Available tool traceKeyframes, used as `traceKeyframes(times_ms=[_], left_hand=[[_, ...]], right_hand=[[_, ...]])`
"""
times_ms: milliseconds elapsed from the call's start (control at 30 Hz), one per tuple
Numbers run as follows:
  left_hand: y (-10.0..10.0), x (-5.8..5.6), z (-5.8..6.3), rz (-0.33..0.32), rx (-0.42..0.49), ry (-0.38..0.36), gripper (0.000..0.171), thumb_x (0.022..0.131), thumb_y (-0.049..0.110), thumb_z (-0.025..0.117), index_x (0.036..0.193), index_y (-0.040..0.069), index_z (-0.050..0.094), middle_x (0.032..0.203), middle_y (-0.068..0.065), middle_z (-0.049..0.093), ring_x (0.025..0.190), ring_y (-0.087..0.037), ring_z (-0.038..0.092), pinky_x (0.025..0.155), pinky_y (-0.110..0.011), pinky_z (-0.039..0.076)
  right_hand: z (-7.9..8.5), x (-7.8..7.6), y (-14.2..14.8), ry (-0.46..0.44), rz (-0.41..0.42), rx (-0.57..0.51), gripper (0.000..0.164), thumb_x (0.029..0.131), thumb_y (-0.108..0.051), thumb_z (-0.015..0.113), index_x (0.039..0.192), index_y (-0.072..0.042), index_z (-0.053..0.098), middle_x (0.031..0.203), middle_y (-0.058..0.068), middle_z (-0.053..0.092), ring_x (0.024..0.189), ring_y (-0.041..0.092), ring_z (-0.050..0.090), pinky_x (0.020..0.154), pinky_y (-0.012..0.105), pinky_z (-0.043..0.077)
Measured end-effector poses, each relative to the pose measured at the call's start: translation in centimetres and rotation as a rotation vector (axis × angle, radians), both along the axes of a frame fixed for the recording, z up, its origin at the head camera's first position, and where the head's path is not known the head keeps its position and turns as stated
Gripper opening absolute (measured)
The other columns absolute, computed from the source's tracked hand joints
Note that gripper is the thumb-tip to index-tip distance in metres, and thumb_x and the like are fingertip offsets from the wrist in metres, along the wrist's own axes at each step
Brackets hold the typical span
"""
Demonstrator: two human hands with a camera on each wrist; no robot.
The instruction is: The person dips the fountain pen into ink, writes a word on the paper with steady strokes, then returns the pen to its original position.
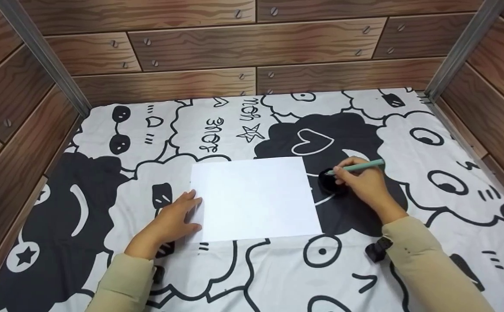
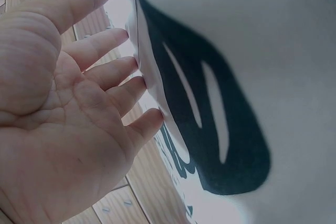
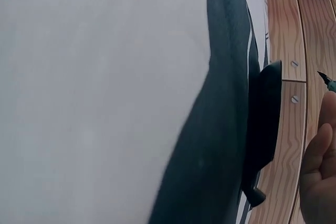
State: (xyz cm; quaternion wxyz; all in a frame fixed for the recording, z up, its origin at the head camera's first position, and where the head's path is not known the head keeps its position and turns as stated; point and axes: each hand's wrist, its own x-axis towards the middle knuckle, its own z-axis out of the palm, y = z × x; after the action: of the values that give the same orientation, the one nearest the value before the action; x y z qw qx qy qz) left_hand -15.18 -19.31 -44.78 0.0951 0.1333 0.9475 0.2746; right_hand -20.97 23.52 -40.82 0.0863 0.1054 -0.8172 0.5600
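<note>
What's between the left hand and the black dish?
The paper, then a narrow strip of printed cloth before the dish; the head view shows it.

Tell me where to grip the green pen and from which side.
Pinch the green pen by its rear end, probably coming from the person's right: that slim, straight length sticks out bare beyond the right hand, whereas the front end, toward the black dish, is held.

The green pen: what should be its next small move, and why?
Perhaps lower the green pen into the black dish: the right hand holds the pen with its tip above the dish, and the white paper shows no marks.
</note>
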Motion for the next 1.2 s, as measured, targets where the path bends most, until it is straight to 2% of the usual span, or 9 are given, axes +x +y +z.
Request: traceKeyframes(times_ms=[300, 533, 700, 867, 1067, 1200], left_hand=[[-0.2, 0.0, -0.2, -0.005, 0.009, 0.007, 0.062, 0.080, 0.009, 0.074, 0.135, -0.003, 0.049, 0.149, -0.021, 0.033, 0.139, -0.038, 0.023, 0.110, -0.050, 0.024], [-0.2, 0.0, -0.1, -0.008, -0.001, 0.003, 0.062, 0.081, 0.009, 0.074, 0.136, -0.003, 0.048, 0.149, -0.021, 0.032, 0.139, -0.038, 0.023, 0.111, -0.049, 0.023], [-0.1, 0.0, -0.1, -0.004, 0.002, -0.003, 0.062, 0.081, 0.010, 0.074, 0.136, -0.003, 0.048, 0.149, -0.021, 0.032, 0.139, -0.038, 0.023, 0.111, -0.049, 0.022], [-0.1, -0.1, -0.1, 0.000, -0.008, -0.006, 0.062, 0.081, 0.010, 0.074, 0.137, -0.002, 0.048, 0.149, -0.021, 0.032, 0.139, -0.037, 0.023, 0.112, -0.048, 0.021], [0.0, -0.1, 0.0, 0.003, -0.010, -0.016, 0.062, 0.082, 0.011, 0.073, 0.137, -0.002, 0.048, 0.149, -0.020, 0.032, 0.139, -0.037, 0.022, 0.112, -0.048, 0.021], [0.0, -0.1, -0.1, 0.011, -0.013, -0.018, 0.062, 0.082, 0.012, 0.074, 0.137, -0.001, 0.048, 0.150, -0.019, 0.032, 0.140, -0.036, 0.022, 0.112, -0.048, 0.021]], right_hand=[[0.4, 0.0, -2.2, -0.048, 0.038, 0.047, 0.015, 0.089, -0.004, 0.066, 0.093, 0.011, 0.065, 0.079, 0.021, 0.066, 0.065, 0.016, 0.067, 0.059, 0.023, 0.054], [-2.5, -2.4, -2.9, -0.057, 0.069, 0.088, 0.022, 0.086, -0.021, 0.072, 0.094, -0.001, 0.070, 0.074, 0.009, 0.069, 0.065, 0.015, 0.066, 0.057, 0.024, 0.053], [-2.5, -2.7, -4.4, -0.060, 0.080, 0.105, 0.016, 0.083, -0.017, 0.075, 0.092, -0.004, 0.071, 0.071, 0.006, 0.069, 0.064, 0.018, 0.066, 0.055, 0.023, 0.053], [-2.4, -3.1, -6.0, -0.061, 0.070, 0.162, 0.016, 0.083, -0.020, 0.075, 0.092, -0.007, 0.072, 0.072, 0.003, 0.070, 0.066, 0.016, 0.067, 0.051, 0.020, 0.048], [-2.3, -3.4, -8.3, -0.068, 0.088, 0.191, 0.012, 0.084, -0.017, 0.072, 0.091, -0.008, 0.072, 0.073, 0.001, 0.070, 0.068, 0.014, 0.068, 0.053, 0.020, 0.047], [-2.3, -3.5, -9.6, -0.092, 0.106, 0.172, 0.010, 0.083, -0.015, 0.070, 0.090, -0.008, 0.072, 0.072, 0.002, 0.070, 0.067, 0.015, 0.068, 0.056, 0.021, 0.050]])
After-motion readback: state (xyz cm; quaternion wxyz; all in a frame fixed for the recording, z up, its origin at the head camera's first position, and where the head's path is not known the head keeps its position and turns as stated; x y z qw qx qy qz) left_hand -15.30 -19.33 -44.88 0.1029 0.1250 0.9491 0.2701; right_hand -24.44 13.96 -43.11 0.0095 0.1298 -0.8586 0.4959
